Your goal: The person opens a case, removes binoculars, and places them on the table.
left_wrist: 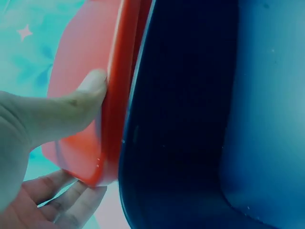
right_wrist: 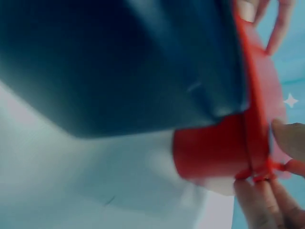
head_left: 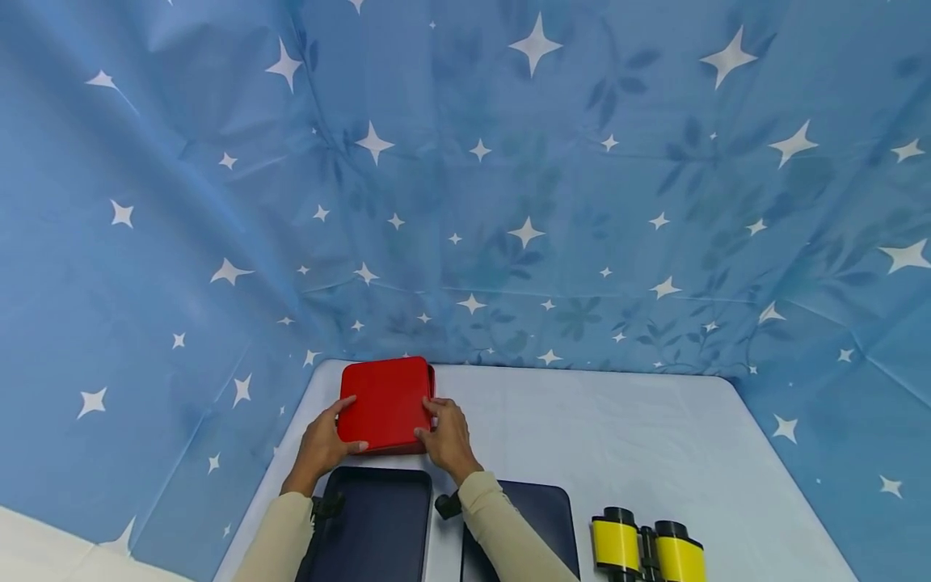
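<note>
A square red lid (head_left: 384, 400) sits on a red box (right_wrist: 209, 150) near the table's far left corner. In the head view the box shows slightly past the lid on the right. My left hand (head_left: 320, 443) holds the lid's left side near the front corner, its thumb on the front edge and fingers along the side. At the front right corner, my right hand (head_left: 449, 438) pinches the lid, its thumb on top. The right wrist view shows fingers (right_wrist: 259, 202) at the rim's underside. The box's contents are hidden.
Just in front of the box stands a dark blue open tray (head_left: 381, 517). A second dark blue piece (head_left: 541, 513) lies under my right forearm. Yellow and black binoculars (head_left: 614, 543) stand at the front right. Blue star-patterned cloth (head_left: 509, 267) hangs behind the white table (head_left: 618, 428).
</note>
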{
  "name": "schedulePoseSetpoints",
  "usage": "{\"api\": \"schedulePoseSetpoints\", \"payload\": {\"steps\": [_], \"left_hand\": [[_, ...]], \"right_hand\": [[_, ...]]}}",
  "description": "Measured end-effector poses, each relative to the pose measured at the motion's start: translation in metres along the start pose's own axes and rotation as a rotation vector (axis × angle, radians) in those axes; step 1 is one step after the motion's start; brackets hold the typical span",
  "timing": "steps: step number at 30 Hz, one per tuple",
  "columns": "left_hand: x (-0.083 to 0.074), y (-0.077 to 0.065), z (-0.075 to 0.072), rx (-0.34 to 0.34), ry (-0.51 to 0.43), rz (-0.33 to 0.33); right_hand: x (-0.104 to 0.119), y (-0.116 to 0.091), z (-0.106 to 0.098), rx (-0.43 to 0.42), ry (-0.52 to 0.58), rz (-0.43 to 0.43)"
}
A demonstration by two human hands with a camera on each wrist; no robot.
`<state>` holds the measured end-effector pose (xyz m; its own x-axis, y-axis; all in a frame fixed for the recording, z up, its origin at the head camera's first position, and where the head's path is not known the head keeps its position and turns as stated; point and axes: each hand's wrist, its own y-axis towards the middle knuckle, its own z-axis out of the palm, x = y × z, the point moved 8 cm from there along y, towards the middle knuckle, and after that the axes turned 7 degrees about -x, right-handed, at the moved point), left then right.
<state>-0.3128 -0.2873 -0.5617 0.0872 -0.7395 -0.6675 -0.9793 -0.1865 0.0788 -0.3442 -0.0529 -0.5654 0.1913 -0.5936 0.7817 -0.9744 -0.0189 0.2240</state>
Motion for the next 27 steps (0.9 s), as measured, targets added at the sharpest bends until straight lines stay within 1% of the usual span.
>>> {"api": "schedulePoseSetpoints", "payload": {"steps": [3, 5, 9, 17, 22, 24, 27], "left_hand": [[-0.004, -0.003, 0.003, 0.014, 0.044, 0.041], [-0.005, -0.005, 0.003, 0.003, 0.065, 0.06], [-0.008, -0.007, 0.001, -0.025, 0.088, 0.074], [-0.024, -0.006, -0.007, -0.062, 0.088, 0.125], [-0.033, -0.007, -0.01, -0.085, 0.083, 0.154], [-0.038, -0.008, -0.011, -0.094, 0.083, 0.174], [-0.047, -0.008, -0.012, -0.106, 0.077, 0.188]], "right_hand": [[0.002, 0.0, -0.003, -0.001, 0.011, 0.013], [0.003, -0.002, -0.004, 0.004, 0.038, 0.032], [0.003, -0.005, -0.006, -0.001, 0.098, 0.063], [0.005, -0.005, -0.017, -0.025, 0.179, 0.099], [0.006, -0.003, -0.026, -0.03, 0.212, 0.076], [0.006, -0.002, -0.03, -0.031, 0.219, 0.067], [0.005, -0.001, -0.037, -0.025, 0.233, 0.061]]}}
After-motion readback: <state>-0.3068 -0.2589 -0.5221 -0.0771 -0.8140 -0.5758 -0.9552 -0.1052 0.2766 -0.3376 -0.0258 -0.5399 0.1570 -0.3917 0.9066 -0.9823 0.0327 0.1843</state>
